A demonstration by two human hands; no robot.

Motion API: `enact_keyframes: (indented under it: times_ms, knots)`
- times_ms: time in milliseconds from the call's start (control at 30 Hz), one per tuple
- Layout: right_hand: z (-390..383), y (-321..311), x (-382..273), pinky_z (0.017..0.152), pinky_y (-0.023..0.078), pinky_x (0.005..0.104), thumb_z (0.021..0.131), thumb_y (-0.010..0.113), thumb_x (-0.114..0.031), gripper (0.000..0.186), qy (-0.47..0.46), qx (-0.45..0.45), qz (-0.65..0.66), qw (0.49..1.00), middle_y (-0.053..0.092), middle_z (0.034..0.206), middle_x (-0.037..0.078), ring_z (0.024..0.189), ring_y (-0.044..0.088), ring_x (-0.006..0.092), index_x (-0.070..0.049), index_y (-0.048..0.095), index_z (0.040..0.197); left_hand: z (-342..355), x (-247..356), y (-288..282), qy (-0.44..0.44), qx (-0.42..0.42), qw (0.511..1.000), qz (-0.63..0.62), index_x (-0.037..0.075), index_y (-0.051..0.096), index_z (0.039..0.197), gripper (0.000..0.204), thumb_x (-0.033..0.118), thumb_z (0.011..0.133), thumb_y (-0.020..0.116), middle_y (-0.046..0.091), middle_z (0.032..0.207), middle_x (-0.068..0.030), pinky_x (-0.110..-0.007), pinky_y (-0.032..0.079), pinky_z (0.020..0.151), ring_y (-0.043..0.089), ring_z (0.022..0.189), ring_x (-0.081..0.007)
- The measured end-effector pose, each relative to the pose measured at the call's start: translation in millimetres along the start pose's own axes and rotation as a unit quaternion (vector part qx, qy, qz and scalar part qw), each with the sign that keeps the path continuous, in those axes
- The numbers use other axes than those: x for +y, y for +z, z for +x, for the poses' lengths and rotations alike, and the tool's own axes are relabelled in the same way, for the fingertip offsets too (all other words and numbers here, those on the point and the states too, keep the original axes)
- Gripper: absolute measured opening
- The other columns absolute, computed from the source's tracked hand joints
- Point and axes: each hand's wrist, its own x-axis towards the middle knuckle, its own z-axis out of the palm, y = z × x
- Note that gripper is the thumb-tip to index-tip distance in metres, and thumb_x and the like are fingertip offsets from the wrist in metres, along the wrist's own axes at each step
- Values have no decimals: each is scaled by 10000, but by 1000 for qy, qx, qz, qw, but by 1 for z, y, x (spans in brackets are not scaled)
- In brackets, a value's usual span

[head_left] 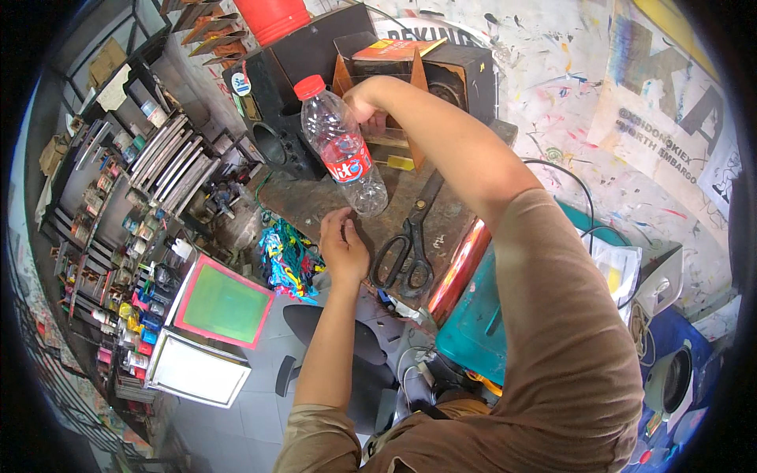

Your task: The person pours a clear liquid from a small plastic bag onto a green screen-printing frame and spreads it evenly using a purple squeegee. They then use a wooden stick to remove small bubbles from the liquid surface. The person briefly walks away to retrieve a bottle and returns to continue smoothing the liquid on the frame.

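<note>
A clear plastic bottle (322, 126) with a red cap and red label stands, looking tilted in this view, on the worn brown tabletop (292, 193). My left hand (344, 251) is at the table's near left edge beside the bottle's base, its fingers loosely bent and a little apart, with nothing seen in them. My right arm reaches across the table. My right hand (371, 101) is bent down behind the bottle's upper part, by a cardboard holder (418, 79); its fingertips are partly hidden. Large black-handled scissors (412, 252) lie between my arms.
Behind the table are a black speaker-like box (471, 79) and a red bucket (272, 17). A teal bin (473, 339) stands at the right. Colourful cloth strips (288, 256) hang at the left edge. A black chair (335, 331) is below; shelves of paint jars (118, 236) line the left.
</note>
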Motion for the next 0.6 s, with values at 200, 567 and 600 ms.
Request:
enact_keyframes:
  times_ms: [200, 567, 600]
  knots:
    - [-36, -41, -23, 712, 553, 401, 865, 422, -166, 347, -50, 177, -2, 983, 664, 990, 193, 827, 674, 286, 71, 618, 1025, -1, 6, -2, 17, 23, 1000, -6, 1, 601, 1001, 187, 18, 854, 488, 579, 1015, -165, -356, 447, 837, 575, 947, -317]
    - [-12, -33, -14, 851, 485, 457, 869, 475, -203, 443, 23, 22, 9, 999, 537, 1193, 247, 1025, 576, 353, 83, 476, 1207, 2, 7, -2, 24, 10, 1000, 5, 16, 591, 1018, 194, 12, 854, 487, 574, 1025, -148, -346, 441, 832, 568, 929, -287]
    - [-7, -33, -12, 856, 472, 474, 866, 482, -211, 450, 30, 10, 16, 999, 527, 1207, 245, 1041, 561, 361, 74, 473, 1215, 2, 8, -1, 20, 18, 1000, -5, 16, 591, 1013, 198, 7, 842, 494, 579, 1014, -154, -356, 450, 815, 576, 912, -301]
